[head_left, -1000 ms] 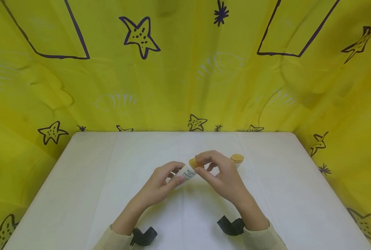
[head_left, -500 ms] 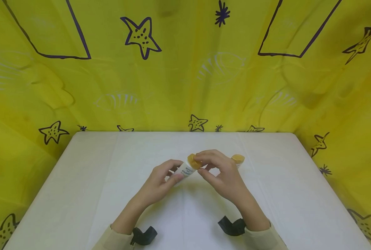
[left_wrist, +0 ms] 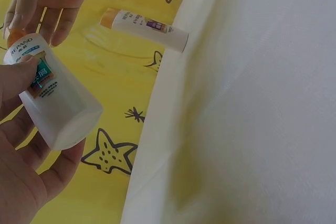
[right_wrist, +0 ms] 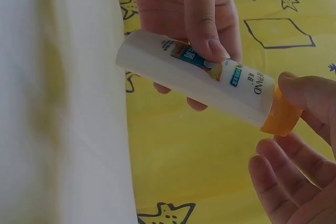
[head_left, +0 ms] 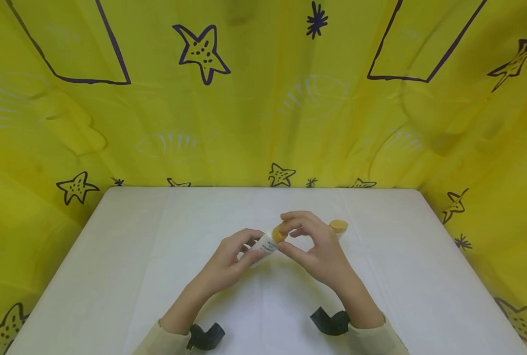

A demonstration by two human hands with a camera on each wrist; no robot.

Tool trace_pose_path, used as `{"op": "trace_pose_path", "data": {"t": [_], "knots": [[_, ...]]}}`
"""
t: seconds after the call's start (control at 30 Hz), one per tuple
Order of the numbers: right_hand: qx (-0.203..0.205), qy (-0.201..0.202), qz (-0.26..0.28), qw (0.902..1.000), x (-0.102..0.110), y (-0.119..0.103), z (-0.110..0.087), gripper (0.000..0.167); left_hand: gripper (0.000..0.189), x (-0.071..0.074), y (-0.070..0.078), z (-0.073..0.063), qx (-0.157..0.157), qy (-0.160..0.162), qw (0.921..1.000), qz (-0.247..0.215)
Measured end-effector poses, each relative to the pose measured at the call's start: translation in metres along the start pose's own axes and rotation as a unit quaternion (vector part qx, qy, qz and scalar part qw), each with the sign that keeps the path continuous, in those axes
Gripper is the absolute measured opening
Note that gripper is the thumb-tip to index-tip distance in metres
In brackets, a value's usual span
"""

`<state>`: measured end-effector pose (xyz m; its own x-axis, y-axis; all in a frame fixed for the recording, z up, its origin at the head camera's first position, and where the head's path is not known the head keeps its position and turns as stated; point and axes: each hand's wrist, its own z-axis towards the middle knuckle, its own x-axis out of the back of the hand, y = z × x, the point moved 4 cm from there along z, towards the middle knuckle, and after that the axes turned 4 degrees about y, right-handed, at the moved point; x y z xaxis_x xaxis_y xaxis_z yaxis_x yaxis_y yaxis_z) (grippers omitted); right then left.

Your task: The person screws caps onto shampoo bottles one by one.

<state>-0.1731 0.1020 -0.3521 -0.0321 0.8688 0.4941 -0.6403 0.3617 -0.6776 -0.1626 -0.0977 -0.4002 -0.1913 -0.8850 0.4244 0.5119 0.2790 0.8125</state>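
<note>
While the left hand grips the white bottle left of the standing bottle, the right hand pinches its orange cap. Likely light, smooth plastic with slight give, it seems best held round its middle.

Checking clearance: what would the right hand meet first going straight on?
The right hand would first meet the orange plastic cap it touches, then, depth being unclear, probably the tapered white plastic bottle.

Head view faces forward-down; nearer wrist views share the bottle.
</note>
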Motion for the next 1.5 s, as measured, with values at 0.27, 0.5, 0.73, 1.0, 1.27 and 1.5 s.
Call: {"op": "trace_pose_path", "data": {"t": [0.27,0.5,0.73,1.0,1.27,1.5], "knots": [[0.001,-0.004,0.019,0.9998,-0.0027,-0.0015,0.0001,0.024,0.026,0.0002,0.0016,0.0002,0.001,0.0,1.0,0.004],[0.008,-0.001,0.015,0.9999,-0.0031,-0.0024,0.0003,0.024,0.028,0.0023,0.0,0.0003,0.009,0.005,0.9998,0.016],[0.016,-0.009,0.011,0.9998,-0.0026,-0.0033,0.0003,0.026,0.028,0.0042,-0.0021,0.0005,0.018,0.01,0.9996,0.017],[0.012,-0.015,0.001,0.9998,-0.002,-0.0029,-0.0002,0.032,0.028,0.0058,-0.002,0.0009,0.013,0.015,0.9997,0.014],[0.024,-0.014,-0.002,0.9996,-0.0023,-0.006,0.0,0.033,0.028,0.0054,-0.0034,0.0003,0.009,0.014,0.9998,0.009],[0.021,-0.017,0.001,0.9996,-0.0025,-0.0046,-0.0004,0.032,0.028,0.0048,-0.0038,-0.0001,0.012,0.011,0.9998,0.007]]}}
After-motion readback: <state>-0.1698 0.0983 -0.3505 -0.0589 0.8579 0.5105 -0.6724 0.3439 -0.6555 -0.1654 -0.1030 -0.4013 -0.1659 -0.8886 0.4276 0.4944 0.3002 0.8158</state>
